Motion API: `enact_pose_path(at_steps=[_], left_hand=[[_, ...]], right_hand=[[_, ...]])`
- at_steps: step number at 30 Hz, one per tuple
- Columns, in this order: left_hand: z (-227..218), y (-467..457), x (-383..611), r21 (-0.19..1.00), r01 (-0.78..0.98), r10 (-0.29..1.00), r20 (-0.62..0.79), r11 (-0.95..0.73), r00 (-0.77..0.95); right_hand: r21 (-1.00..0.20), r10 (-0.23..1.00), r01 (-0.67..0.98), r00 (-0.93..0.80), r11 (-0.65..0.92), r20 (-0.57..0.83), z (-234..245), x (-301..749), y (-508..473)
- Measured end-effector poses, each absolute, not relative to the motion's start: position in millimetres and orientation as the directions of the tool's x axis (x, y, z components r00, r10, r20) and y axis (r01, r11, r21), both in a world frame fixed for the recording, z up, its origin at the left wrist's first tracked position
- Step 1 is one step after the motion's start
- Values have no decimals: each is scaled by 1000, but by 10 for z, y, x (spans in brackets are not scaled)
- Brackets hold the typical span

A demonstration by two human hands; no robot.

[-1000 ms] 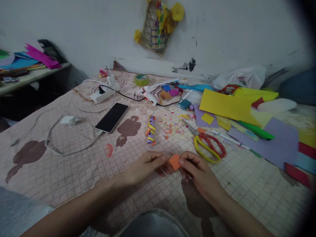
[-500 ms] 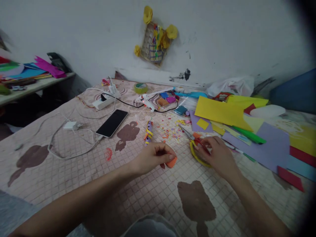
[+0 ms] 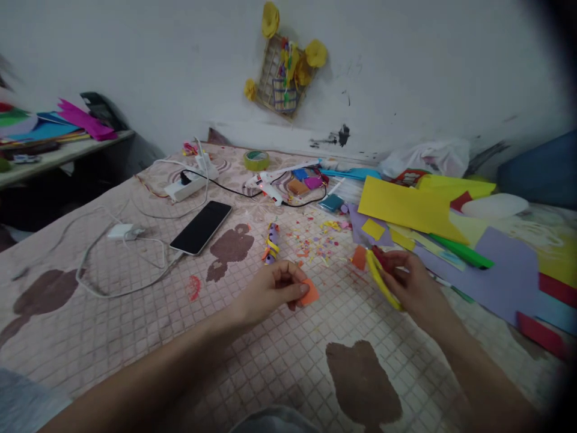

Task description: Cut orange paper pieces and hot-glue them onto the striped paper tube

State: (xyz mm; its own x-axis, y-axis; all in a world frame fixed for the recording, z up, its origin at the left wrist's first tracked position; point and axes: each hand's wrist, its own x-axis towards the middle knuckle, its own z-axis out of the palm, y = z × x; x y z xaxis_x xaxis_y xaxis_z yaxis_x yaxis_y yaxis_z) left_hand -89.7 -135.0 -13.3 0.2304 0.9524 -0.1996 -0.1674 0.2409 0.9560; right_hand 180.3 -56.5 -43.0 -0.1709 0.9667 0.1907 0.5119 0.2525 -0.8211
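Note:
My left hand (image 3: 274,291) pinches a small orange piece of craft sheet (image 3: 309,293) between thumb and fingers, just above the table. To the right, my right hand (image 3: 408,279) is closed on a pair of scissors (image 3: 382,281) with red and yellow handles. The scissor blades hardly show from this angle. Beside the scissors is another orange scrap (image 3: 359,257). Beyond my left hand lies a purple roll (image 3: 271,243) with dark spots and a yellow band. Tiny coloured clippings (image 3: 315,240) are scattered to the right of that roll.
A phone (image 3: 201,227) on a charging cable lies to the left, near a white power strip (image 3: 192,183). Farther back are a glue gun (image 3: 265,185) and a tape roll (image 3: 256,160). Coloured sheets (image 3: 406,207) are heaped on the right.
My right hand has lifted and turned the scissors, so their blades no longer point plainly away across the table. My left hand keeps the orange piece, which now shows more of its face.

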Motion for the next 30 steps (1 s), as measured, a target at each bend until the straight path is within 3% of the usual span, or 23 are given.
enact_pose_path(at_steps=[2,5,11,16,22,25,30], left_hand=[[-132,-1351,-910,960,-169,959,-186,225,215],[-159,-1367,-900,973,-156,967,-132,168,218],[-212,-1445,-815,998,-22,983,-55,59,174],[-202,-1486,-750,991,-57,974,-107,120,200],[-223,-1464,-773,961,-93,931,-225,261,287],[-173,-1405,-862,947,-169,948,-236,274,214],[-77,-1303,-1046,856,-418,952,-283,305,116]], right_hand=[[-949,980,296,-191,108,52,-375,1702,-669],[-995,940,90,-331,-49,-76,-308,1430,-912],[-983,928,-33,-334,-183,-161,-217,945,-1289],[-969,940,-134,-302,-210,-162,-251,871,-1317],[-980,970,-123,-207,-158,-130,-300,917,-1288],[-974,946,-158,-305,-163,-109,-354,939,-1309],[-868,862,-415,-506,-273,-30,-488,897,-1459]])
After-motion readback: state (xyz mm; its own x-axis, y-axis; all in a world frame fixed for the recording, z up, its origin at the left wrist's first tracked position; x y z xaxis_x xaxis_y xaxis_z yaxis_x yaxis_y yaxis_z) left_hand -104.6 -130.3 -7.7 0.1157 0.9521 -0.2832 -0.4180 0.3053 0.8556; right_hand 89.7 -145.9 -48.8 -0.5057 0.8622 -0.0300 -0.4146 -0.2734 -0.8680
